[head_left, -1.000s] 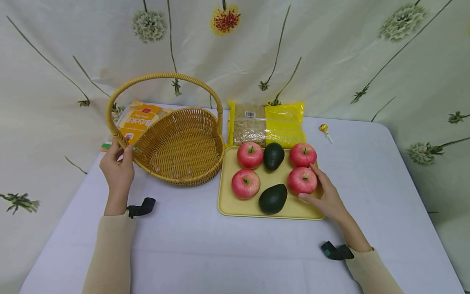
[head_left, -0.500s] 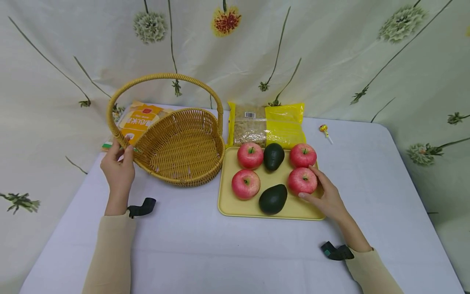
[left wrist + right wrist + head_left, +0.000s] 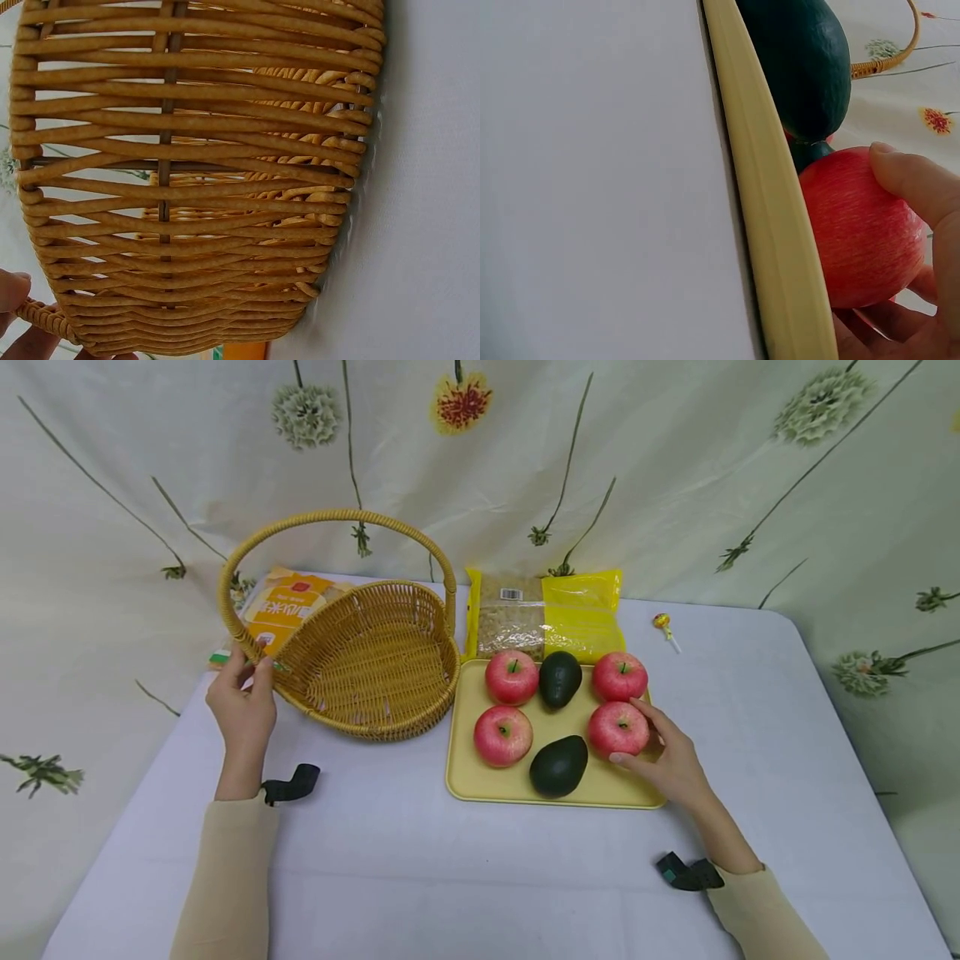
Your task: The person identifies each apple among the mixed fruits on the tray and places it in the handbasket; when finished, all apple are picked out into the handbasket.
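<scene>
A wicker basket point(image 3: 375, 668) with a tall arched handle stands at the left of the table. The left hand point(image 3: 243, 706) pinches the lower left end of that handle; in the left wrist view the basket's woven side point(image 3: 195, 195) fills most of the picture. To the right, the right hand point(image 3: 670, 764) grips a red apple point(image 3: 618, 729) at the front right of a yellow tray point(image 3: 480, 789), with the thumb point(image 3: 911, 176) on one side and fingers round the other. The apple rests on the tray. Two dark green avocados point(image 3: 558, 767) and other apples point(image 3: 502, 737) share the tray.
Behind the tray lies a yellow packet point(image 3: 577, 610). An orange packet point(image 3: 283, 602) sits partly hidden behind the basket. At the back right is a lollipop point(image 3: 663, 625). A flower-printed cloth point(image 3: 675, 485) hangs behind the white-covered table point(image 3: 465, 893).
</scene>
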`<action>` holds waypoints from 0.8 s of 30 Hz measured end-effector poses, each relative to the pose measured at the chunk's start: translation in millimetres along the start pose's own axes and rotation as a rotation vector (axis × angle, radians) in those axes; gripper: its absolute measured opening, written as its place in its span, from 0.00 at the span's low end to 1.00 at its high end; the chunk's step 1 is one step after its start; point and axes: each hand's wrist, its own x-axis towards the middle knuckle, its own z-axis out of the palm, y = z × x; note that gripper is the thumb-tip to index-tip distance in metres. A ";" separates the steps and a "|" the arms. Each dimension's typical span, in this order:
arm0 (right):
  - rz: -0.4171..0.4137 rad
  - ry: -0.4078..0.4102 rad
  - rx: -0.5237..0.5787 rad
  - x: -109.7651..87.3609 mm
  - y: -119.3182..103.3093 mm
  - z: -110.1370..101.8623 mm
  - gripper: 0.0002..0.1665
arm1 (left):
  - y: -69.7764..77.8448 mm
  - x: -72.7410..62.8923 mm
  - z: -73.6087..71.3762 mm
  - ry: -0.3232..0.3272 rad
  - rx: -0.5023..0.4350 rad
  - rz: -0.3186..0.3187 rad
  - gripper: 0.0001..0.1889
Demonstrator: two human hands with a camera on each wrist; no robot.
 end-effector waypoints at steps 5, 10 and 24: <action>0.007 -0.028 0.001 0.2 -6.1 -5.2 0.47 | 0.3 0.7 0.0 -0.001 0.008 -0.005 0.22; -0.012 -0.031 0.013 1.6 -15.8 -12.9 0.47 | 1.3 0.7 -0.5 -0.012 0.017 -0.030 0.21; -0.066 -0.078 0.081 28.3 -54.5 -17.4 0.48 | 0.6 0.6 -1.1 -0.002 0.003 0.001 0.21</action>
